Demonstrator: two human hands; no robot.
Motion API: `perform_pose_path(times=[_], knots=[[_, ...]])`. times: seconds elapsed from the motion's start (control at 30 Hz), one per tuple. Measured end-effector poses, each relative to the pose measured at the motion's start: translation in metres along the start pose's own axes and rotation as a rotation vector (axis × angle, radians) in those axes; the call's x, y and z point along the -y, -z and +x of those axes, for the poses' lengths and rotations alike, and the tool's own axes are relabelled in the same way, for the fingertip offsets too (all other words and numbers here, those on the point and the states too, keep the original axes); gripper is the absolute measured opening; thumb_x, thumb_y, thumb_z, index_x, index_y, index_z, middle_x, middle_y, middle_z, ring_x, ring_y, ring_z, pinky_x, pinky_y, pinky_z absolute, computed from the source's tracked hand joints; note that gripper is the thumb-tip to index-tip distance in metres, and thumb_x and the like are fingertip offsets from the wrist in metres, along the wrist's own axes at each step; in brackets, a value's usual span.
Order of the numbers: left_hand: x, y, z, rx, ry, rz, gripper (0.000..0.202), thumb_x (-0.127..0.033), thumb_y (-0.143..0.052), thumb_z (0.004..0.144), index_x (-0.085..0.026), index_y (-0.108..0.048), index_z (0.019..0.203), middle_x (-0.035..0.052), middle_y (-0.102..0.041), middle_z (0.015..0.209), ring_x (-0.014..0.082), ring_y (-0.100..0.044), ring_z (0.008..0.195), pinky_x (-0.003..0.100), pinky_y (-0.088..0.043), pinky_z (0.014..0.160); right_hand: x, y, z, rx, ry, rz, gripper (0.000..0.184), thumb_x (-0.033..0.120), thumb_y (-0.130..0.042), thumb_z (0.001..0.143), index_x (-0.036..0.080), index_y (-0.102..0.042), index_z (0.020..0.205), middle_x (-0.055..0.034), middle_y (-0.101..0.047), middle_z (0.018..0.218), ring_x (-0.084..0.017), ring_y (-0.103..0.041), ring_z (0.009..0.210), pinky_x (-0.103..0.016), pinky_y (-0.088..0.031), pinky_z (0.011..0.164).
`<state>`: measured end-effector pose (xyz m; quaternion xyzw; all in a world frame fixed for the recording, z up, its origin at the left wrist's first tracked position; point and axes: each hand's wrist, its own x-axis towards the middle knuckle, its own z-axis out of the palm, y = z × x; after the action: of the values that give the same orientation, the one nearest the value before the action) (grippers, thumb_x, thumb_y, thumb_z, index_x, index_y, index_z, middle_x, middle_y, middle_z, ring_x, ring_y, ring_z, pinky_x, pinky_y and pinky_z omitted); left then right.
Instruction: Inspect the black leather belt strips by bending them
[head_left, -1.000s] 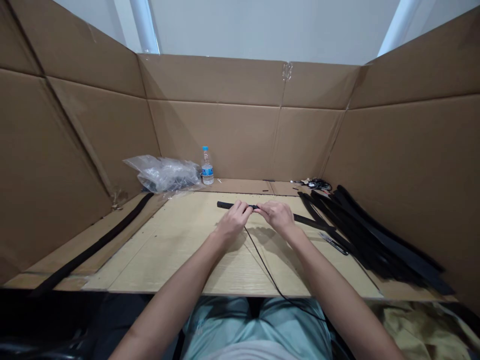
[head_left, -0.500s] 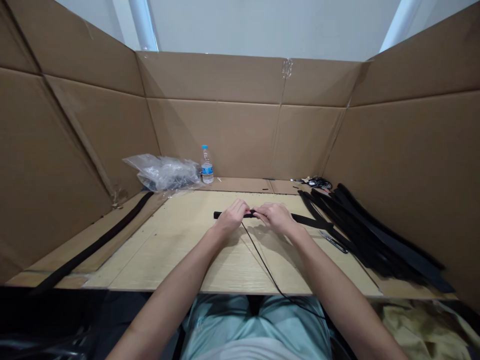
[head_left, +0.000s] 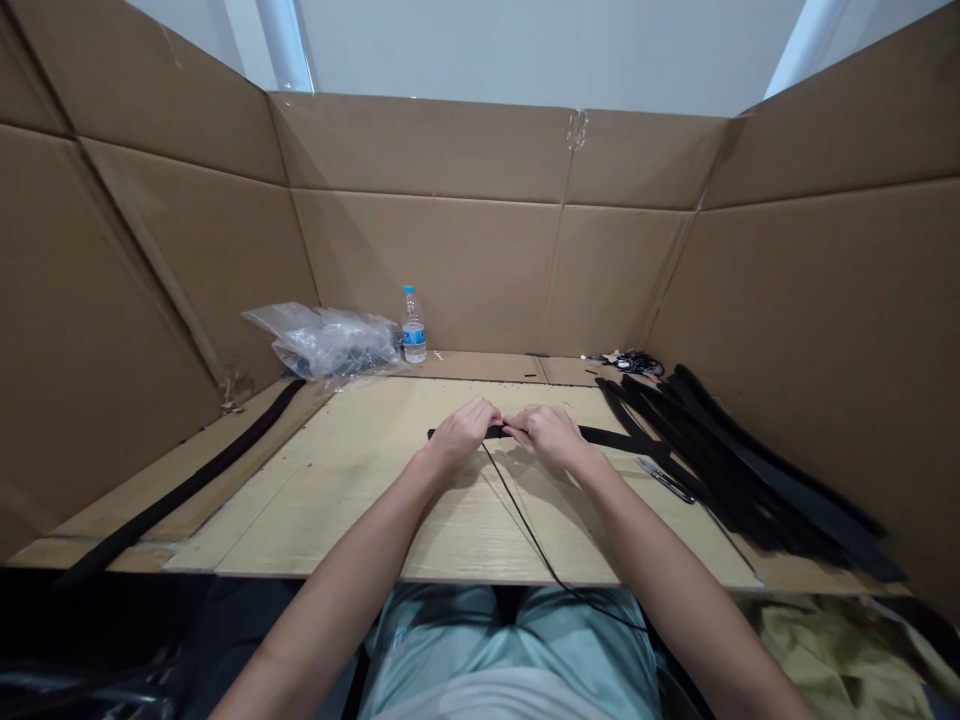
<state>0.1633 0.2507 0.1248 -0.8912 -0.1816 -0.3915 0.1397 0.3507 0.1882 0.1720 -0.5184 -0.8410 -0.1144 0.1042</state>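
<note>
Left hand (head_left: 466, 430) and right hand (head_left: 549, 432) are both closed in a pinch on a long, flat black strip (head_left: 611, 438), fingertips near each other. The strip is over the far middle of the pale wooden board (head_left: 322, 510), its right part reaching the heap of black strips (head_left: 739, 480). A thin black cord (head_left: 536, 545) runs from near the left hand to the lap; whether fingers grip it cannot be determined. Metal snips (head_left: 666, 481) lie beside the heap.

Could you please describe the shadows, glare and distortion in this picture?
All in the head view: soft shadows on the pale board near the left hand and right hand; glints on the plastic bag; piled black strips losing detail; cardboard walls splaying outward, likely wide-angle stretch.
</note>
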Motion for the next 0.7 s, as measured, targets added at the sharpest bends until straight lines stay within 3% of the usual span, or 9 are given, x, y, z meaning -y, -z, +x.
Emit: perform_pose_path(times=[0.13, 0.43, 0.7], knots=[[0.001, 0.001, 0.001, 0.021, 0.095, -0.066, 0.018, -0.02, -0.04, 0.095, -0.016, -0.053, 0.084, 0.0052, -0.056, 0.076, 0.0159, -0.056, 0.075, 0.027, -0.045, 0.065, 0.0, -0.002, 0.0, -0.001, 0.035, 0.0, 0.033, 0.036, -0.041, 0.097, 0.024, -0.071, 0.103, -0.0062, -0.069, 0.087, -0.016, -0.06, 0.078, -0.025, -0.031, 0.061], [0.004, 0.001, 0.003, -0.05, 0.217, -0.21, 0.016, -0.018, -0.045, 0.093, -0.016, -0.053, 0.079, 0.0027, -0.057, 0.072, 0.0135, -0.054, 0.067, 0.025, -0.044, 0.062, -0.008, -0.013, 0.001, -0.063, 0.073, 0.049, 0.032, 0.037, -0.042, 0.098, 0.024, -0.07, 0.106, -0.0069, -0.07, 0.09, -0.015, -0.061, 0.08, -0.023, -0.035, 0.065], [0.0, 0.002, 0.001, -0.067, 0.177, -0.168, 0.014, -0.013, -0.043, 0.092, -0.016, -0.052, 0.081, 0.0043, -0.057, 0.076, 0.0139, -0.055, 0.07, 0.023, -0.043, 0.063, -0.012, -0.016, -0.001, -0.096, 0.061, 0.126, 0.035, 0.04, -0.043, 0.097, 0.021, -0.072, 0.101, -0.0081, -0.07, 0.085, -0.015, -0.06, 0.076, -0.022, -0.037, 0.068]])
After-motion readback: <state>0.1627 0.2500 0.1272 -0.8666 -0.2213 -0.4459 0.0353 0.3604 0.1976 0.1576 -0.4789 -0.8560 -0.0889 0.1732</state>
